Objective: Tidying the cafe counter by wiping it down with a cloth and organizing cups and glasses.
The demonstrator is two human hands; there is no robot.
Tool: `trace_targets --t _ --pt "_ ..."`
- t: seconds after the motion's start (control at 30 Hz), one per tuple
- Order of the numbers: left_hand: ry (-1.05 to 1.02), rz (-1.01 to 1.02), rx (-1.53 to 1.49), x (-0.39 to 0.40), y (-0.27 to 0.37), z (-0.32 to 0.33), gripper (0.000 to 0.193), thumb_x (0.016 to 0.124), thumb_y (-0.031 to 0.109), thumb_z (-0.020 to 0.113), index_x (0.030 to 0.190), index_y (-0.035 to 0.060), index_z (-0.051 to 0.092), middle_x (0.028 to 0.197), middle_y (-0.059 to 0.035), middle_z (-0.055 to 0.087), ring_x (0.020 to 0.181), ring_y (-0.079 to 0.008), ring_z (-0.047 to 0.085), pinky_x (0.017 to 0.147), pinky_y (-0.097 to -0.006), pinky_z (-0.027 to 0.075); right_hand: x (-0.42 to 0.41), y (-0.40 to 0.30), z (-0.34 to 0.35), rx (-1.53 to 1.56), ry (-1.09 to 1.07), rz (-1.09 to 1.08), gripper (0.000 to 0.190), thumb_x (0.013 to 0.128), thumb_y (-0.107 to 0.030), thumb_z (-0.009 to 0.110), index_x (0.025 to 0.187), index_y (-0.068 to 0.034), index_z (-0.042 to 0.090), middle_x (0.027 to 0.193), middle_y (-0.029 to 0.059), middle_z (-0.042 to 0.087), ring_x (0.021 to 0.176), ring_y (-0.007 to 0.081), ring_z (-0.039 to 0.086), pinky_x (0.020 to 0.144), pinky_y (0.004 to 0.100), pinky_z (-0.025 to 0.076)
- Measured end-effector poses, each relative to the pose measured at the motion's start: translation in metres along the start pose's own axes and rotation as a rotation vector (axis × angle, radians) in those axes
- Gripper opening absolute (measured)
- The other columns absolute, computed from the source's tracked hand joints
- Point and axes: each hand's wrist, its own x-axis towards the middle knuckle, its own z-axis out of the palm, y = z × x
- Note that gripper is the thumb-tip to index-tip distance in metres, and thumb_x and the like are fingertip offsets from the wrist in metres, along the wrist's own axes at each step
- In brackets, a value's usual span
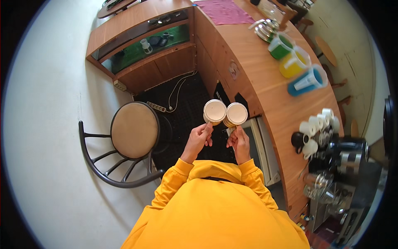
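Out in front of my body, my left hand [196, 140] pinches the lower edge of a round, mug-like left vessel [215, 111]. Its pale disc faces up at me, and a strip of patterned, yellowish side shows below the rim. A similar right vessel [237, 113] is in my right hand [240, 143], thumb on its near edge. The two stand side by side, their rims nearly or just touching. I cannot tell whether the discs are bases, lids or contents. My fingers hide any handles. Both vessels are over the dark floor mat [186, 99], left of the wooden counter.
A chair with a beige seat [135, 130] stands at left, near a power strip [156, 106]. The curved counter [245, 46] carries plastic jugs with green, yellow and blue liquid [306, 82], white cups [307, 128], a dark appliance [348, 146] and a pink cloth [222, 12].
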Motion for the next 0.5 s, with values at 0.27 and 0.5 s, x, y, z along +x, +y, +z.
trace_targets --t 0.27,0.5 --pt "0.143 0.081 -0.008 0.083 0.071 -0.075 0.046 0.103 0.046 0.056 0.087 0.0028 0.063 0.065 0.0026 0.050 0.055 -0.0080 0.055 0.052 -0.0219 0.040 0.127 -0.030 0.090 0.029 -0.104 0.055 0.040 0.107 -0.045 0.046 0.084 -0.013 0.044 0.073 -0.0015 0.038 0.061 0.0113 0.047 0.057 0.0274 0.045" --pt "0.319 0.061 -0.046 0.139 0.101 -0.129 0.047 0.103 0.046 0.056 0.087 0.0023 0.063 0.066 0.0012 0.050 0.055 -0.0087 0.055 0.052 -0.0222 0.039 0.232 -0.033 0.141 -0.028 -0.284 0.170 0.041 0.108 -0.045 0.044 0.084 -0.012 0.042 0.074 -0.0007 0.039 0.062 0.0123 0.047 0.059 0.0284 0.046"
